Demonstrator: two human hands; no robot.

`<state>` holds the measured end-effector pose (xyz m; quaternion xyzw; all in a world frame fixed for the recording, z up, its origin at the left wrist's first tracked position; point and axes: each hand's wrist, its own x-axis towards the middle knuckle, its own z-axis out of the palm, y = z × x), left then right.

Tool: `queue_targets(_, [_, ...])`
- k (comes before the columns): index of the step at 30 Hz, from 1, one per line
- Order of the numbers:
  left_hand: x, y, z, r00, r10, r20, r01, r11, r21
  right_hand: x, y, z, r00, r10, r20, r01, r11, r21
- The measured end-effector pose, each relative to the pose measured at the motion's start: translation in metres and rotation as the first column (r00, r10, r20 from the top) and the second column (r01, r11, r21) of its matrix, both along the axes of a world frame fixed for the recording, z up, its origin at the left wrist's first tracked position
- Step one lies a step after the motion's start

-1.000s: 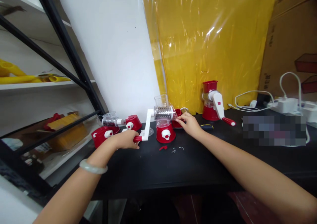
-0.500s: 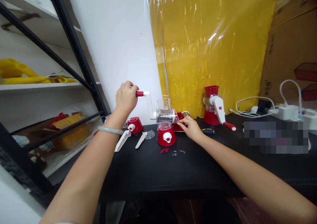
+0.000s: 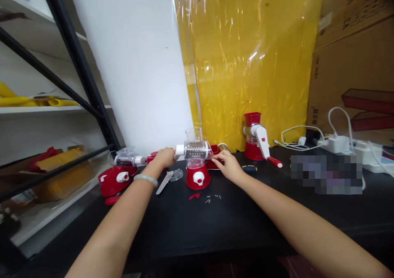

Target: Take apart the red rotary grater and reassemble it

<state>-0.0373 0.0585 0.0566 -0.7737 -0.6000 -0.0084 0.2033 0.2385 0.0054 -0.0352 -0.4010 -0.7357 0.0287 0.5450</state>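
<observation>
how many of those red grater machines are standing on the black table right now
3: one grater between the left hand and right hand, one by the yellow sheet, one at the table's left end.

Both arms stretched forward; left hand point(image 3: 164, 157) fisted, bracelet on wrist; right hand point(image 3: 227, 165) fingers pinching.

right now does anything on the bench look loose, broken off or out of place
Yes. A small red piece and a few tiny pale bits lie loose on the black table, just in front of the red-based grater both hands are on. A white crank handle also lies detached beside it.
</observation>
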Motion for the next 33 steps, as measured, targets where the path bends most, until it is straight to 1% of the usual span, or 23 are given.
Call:
queue_targets(3, [-0.012,-0.016,-0.009,0.997,-0.074,-0.015,0.071,0.989,-0.132,0.002,-0.001,0.002,0.999,0.038,-0.007,-0.038,0.999,-0.009])
queue_targets(5, [-0.021,-0.030,-0.012,0.990,-0.142,0.012,0.142,0.971,-0.195,0.005,0.000,0.003,0.999,0.045,-0.020,-0.045,0.999,-0.016])
queue_targets(7, [-0.029,-0.043,-0.016,0.979,-0.181,0.091,0.197,0.955,-0.221,0.010,0.004,0.002,0.999,-0.021,-0.029,0.020,1.000,-0.022])
queue_targets(9, [-0.034,-0.054,-0.020,0.964,-0.195,0.181,0.231,0.951,-0.207,0.015,0.011,0.000,0.988,-0.155,0.007,0.155,0.987,-0.030])
queue_targets(11, [-0.037,-0.062,-0.024,0.947,-0.216,0.238,0.258,0.952,-0.163,0.019,0.018,-0.004,0.951,-0.290,0.105,0.296,0.954,-0.046])
queue_targets(12, [-0.037,-0.065,-0.026,0.939,-0.226,0.258,0.266,0.955,-0.131,0.021,0.022,-0.005,0.928,-0.335,0.162,0.347,0.936,-0.054])
queue_targets(14, [-0.036,-0.068,-0.029,0.924,-0.249,0.292,0.279,0.958,-0.065,0.021,0.029,-0.007,0.889,-0.363,0.277,0.393,0.918,-0.059])
queue_targets(16, [-0.034,-0.072,-0.030,0.912,-0.266,0.313,0.282,0.959,-0.006,0.018,0.034,-0.004,0.848,-0.354,0.396,0.405,0.913,-0.052])
queue_targets(18, [-0.031,-0.075,-0.030,0.903,-0.287,0.318,0.292,0.956,0.035,0.013,0.036,0.003,0.795,-0.345,0.499,0.425,0.904,-0.051])
queue_targets(20, [-0.030,-0.077,-0.030,0.898,-0.296,0.325,0.294,0.954,0.058,0.007,0.037,0.012,0.756,-0.342,0.557,0.451,0.890,-0.065])
queue_targets(25, [-0.030,-0.078,-0.034,0.878,-0.304,0.370,0.289,0.952,0.098,-0.002,0.039,0.034,0.748,-0.331,0.576,0.499,0.852,-0.158])
queue_targets(29, [-0.032,-0.075,-0.037,0.862,-0.320,0.393,0.304,0.947,0.106,0.006,0.036,0.055,0.734,-0.348,0.583,0.548,0.810,-0.207])
queue_targets(31, [-0.033,-0.074,-0.038,0.852,-0.335,0.403,0.316,0.942,0.115,0.016,0.033,0.070,0.724,-0.369,0.583,0.573,0.793,-0.209])
queue_targets(33, [-0.033,-0.073,-0.039,0.844,-0.345,0.411,0.324,0.938,0.121,0.026,0.028,0.089,0.711,-0.398,0.580,0.598,0.776,-0.201])
